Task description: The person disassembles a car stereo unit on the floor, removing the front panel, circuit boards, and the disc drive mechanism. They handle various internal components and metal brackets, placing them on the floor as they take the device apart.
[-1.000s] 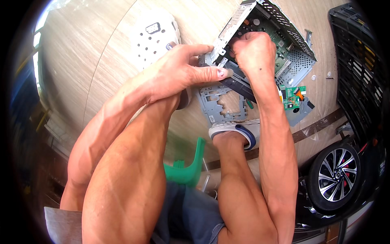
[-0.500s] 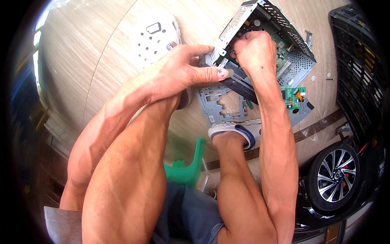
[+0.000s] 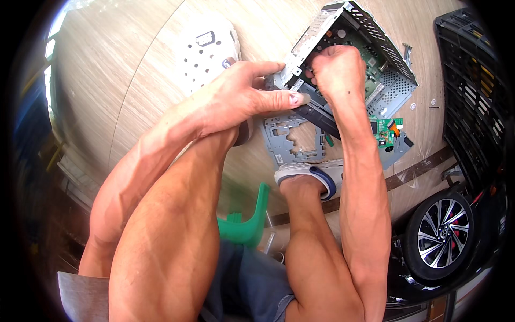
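Left hand pinching the near corner of one metal chassis on the floor, right hand clenched into a fist inside it, chassis long axis running upper-left to lower-right, one grey plate, one green board, one perforated cover, one wheel

Both forearms are bare from the elbow down, with no sleeves, watch, rings or gloves on the left hand or the right hand. The legs are bare below the knee. Grey-blue shorts cover the lap, just below the green plastic stool. On the foot just right of the stool's top sits a slip-on sandal, light grey with a dark blue band around its opening.
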Tool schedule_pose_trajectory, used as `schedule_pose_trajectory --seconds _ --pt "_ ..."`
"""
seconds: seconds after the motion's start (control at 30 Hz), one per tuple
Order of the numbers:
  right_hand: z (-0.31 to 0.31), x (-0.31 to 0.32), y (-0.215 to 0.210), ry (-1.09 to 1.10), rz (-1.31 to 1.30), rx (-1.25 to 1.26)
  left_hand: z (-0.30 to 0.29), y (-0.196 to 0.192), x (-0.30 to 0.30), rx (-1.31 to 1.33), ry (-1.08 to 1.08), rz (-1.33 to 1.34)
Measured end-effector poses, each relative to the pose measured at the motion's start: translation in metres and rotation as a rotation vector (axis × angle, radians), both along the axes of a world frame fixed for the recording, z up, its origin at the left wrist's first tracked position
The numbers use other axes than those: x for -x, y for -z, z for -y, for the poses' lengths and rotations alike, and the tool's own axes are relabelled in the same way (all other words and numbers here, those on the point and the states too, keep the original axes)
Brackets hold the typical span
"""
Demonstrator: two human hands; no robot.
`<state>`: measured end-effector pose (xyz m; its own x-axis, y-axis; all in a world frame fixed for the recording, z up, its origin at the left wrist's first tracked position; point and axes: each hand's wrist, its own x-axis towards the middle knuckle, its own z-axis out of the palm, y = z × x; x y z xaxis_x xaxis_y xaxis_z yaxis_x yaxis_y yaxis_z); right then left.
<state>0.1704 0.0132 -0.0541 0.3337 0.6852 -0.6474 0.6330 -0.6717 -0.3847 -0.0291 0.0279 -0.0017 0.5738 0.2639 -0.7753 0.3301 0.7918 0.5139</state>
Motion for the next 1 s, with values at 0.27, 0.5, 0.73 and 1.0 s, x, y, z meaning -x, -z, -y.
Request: schedule_pose_trajectory --seconds 0.27,0.5,0.73,1.0 --pt "-0.005 -0.001 -0.001 0.028 -0.035 0.059 -0.002 -0.003 -0.001 -0.008 0.009 -0.01" --pt "-0.005 0.002 -0.007 -0.004 0.019 0.03 -0.002 -0.004 -0.003 -0.009 -0.009 -0.01" --pt "-0.003 0.007 -0.011 -0.057 0.074 0.013 0.002 0.0 -0.001 -0.093 -0.033 -0.012" --pt "-0.003 0.006 -0.01 -0.081 0.07 -0.021 -0.003 -0.005 -0.001 -0.005 0.016 -0.027"
